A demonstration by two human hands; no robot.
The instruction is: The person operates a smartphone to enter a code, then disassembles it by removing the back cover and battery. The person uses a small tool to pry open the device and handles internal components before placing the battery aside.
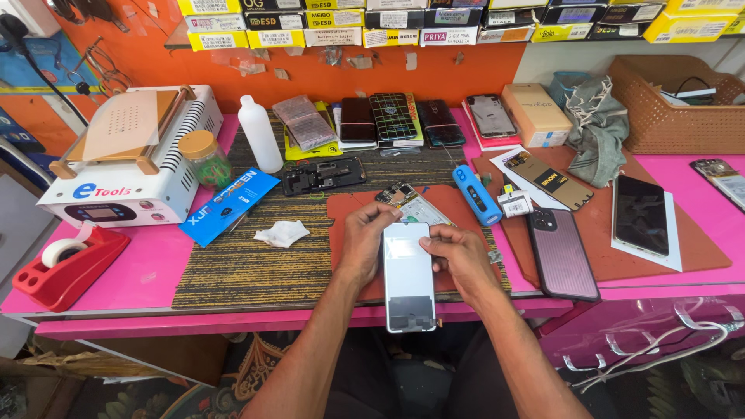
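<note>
Screen panel (409, 275) sits low centre of the frame, long axis running toward us; our left hand (363, 240) and right hand (459, 256) pinch its upper edges, left and right, over the surface (140, 275).

I see the phone screen (409, 275) between my left hand (365, 240) and right hand (458, 260), circuit board (411, 203) behind it, tape dispenser (66, 268) far left.
</note>
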